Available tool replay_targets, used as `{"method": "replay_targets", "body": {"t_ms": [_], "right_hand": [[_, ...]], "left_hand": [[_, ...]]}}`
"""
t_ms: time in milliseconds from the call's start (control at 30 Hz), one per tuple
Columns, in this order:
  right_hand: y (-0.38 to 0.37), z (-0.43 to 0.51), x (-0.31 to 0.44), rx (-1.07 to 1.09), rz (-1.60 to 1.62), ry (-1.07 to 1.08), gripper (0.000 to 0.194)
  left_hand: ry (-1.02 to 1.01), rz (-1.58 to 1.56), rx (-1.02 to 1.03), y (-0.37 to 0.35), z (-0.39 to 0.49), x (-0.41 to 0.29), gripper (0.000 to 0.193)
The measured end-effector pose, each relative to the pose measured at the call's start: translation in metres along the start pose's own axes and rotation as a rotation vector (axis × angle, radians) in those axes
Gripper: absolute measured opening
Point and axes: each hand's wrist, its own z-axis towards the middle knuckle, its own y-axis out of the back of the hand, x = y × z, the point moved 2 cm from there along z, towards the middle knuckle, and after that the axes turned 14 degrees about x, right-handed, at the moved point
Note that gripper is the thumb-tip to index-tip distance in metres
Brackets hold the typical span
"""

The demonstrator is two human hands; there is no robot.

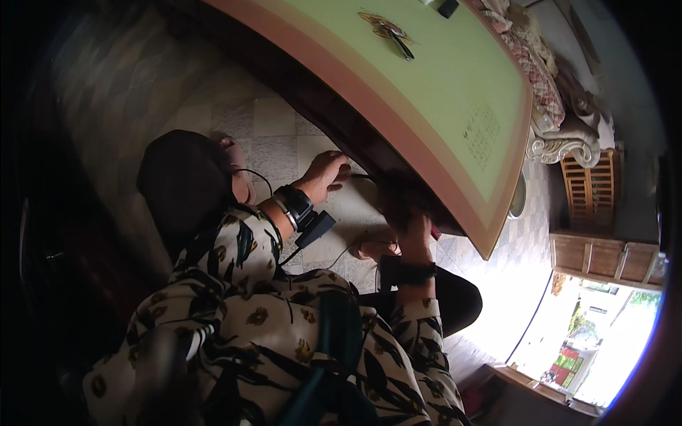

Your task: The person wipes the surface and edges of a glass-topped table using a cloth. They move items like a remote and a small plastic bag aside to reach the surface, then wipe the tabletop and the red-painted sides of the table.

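Observation:
Both of my hands are low beside a dark table apron (341,125), below the edge of a table with a green and pinkish-brown top (453,101). My left hand (323,173) has its fingers curled near the apron. A thin dark strip (363,177) runs from by its fingertips into the shadow; whether they grip it is unclear. My right hand (418,231) reaches up under the table corner, its fingers lost in shadow. Something dark red (436,232) shows beside it. Black bands (295,205) are on both wrists, with a small black box (317,229) hanging by the left one.
A small metal tool (399,43) and a black object (448,7) lie on the tabletop. My knees (184,170) flank the tiled floor (274,154), where thin cables (338,257) hang. A carved sofa arm (565,149), a wooden slatted piece (591,183) and a bright doorway (586,330) are to the right.

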Motion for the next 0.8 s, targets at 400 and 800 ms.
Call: {"method": "replay_targets", "body": {"t_ms": [400,800], "right_hand": [[-0.161,0.131,-0.035,0.456,-1.543,-0.031,0.04],[-0.139,-0.034,0.106,-0.229,-1.64,0.663,0.026]], "left_hand": [[-0.44,-0.322,0.17,0.028,-0.025,-0.044,0.054],[-0.986,0.09,-0.777,0.05,-0.034,-0.117,0.017]]}}
